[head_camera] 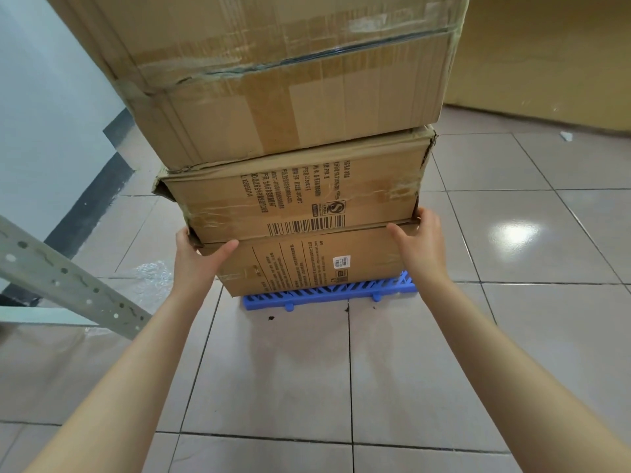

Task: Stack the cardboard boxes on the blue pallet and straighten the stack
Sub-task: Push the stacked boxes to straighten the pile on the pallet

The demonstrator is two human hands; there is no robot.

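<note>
in the head view, three brown cardboard boxes already sit stacked on the blue slatted plastic pallet (329,291) on the tiled floor, so the stacking looks mostly done and the squaring-up remains: the large taped top box (283,70) overhangs to the left, the printed middle box with the barcode (290,196) sits slightly askew over the labelled bottom box (317,264), and the bottom box juts past the pallet's left end. both bare arms reach forward. the left hand (198,254) wraps the left corner where middle and bottom boxes meet, thumb lying across the front face, fingers hidden round the side. the right hand (418,242) cups the right corner the same way, thumb on the front. neither is closed tight; both press flat against cardboard, likely to nudge the boxes into line.
</note>
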